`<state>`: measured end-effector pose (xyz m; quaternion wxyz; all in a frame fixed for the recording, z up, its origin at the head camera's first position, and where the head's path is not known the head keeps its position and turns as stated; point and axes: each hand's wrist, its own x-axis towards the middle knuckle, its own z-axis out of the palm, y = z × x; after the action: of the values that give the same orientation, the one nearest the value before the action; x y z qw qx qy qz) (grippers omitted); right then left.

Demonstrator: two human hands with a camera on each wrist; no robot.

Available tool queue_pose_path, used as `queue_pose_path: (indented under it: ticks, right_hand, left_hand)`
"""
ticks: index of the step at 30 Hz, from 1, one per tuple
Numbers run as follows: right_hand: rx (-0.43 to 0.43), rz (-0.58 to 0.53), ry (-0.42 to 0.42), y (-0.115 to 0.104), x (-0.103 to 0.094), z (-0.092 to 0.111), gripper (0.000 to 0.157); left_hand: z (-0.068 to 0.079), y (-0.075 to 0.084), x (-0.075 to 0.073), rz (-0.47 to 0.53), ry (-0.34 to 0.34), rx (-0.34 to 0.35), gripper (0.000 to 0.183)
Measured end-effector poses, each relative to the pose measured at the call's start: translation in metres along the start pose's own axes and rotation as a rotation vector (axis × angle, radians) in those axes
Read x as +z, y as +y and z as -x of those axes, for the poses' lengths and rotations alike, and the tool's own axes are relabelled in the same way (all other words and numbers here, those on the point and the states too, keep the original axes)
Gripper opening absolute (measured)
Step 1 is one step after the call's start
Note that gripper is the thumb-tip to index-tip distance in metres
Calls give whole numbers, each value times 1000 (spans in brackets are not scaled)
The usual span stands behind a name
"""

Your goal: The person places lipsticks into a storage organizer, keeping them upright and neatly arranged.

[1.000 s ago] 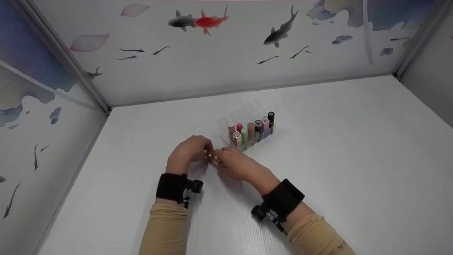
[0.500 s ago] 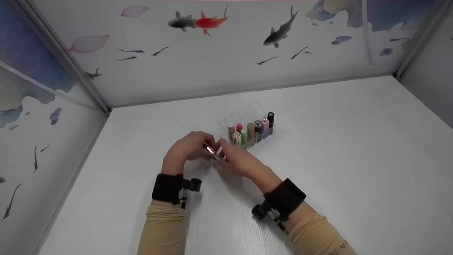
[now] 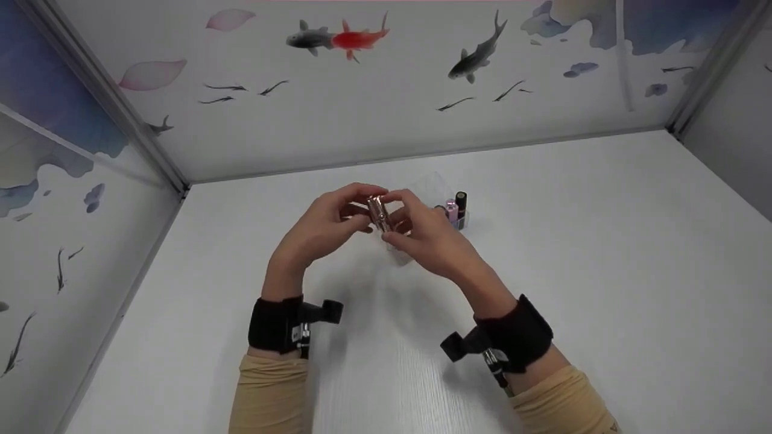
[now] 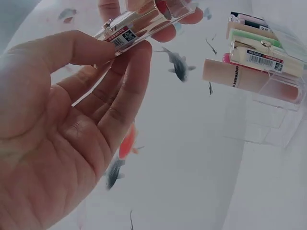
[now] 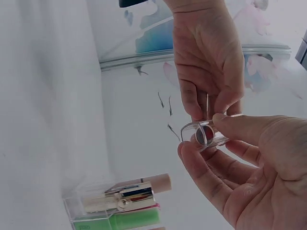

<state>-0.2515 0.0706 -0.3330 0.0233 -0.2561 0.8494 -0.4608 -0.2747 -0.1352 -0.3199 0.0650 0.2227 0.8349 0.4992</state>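
Both hands hold one shiny rose-gold lipstick (image 3: 379,212) above the table, tilted between them in the head view. My left hand (image 3: 325,226) pinches its gold end, which carries a barcode label in the left wrist view. At the clear see-through end (image 5: 205,135), the thumb and fingers of my right hand (image 3: 431,238) grip it; a dark red round face shows inside. Behind the hands stands a clear lipstick organizer (image 4: 273,125), partly hidden in the head view. It holds a beige tube (image 4: 225,74), a second gold lipstick (image 5: 129,199) and a green tube (image 5: 120,220).
A black tube (image 3: 461,206) and a lilac tube (image 3: 452,211) stick up at the organizer's right end. The white table (image 3: 591,253) reaches back to a wall (image 3: 386,120) painted with fish. A side wall (image 3: 54,253) borders the left.
Both hands have risen and moved away from the body with the lipstick, from low over the table in front of the organizer. They now cover much of the organizer in the head view.
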Motion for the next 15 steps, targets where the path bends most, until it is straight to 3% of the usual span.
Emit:
queue_pose_path:
  ticks: [4,15]
  right_hand:
    - [-50,4,52,-3,-10,3,49]
    - [-88,61,239,2,-19,0,43]
  left_hand:
    - [1,8,3,7,65,83,35]
    - [-8,20,28,-228,324,254,40]
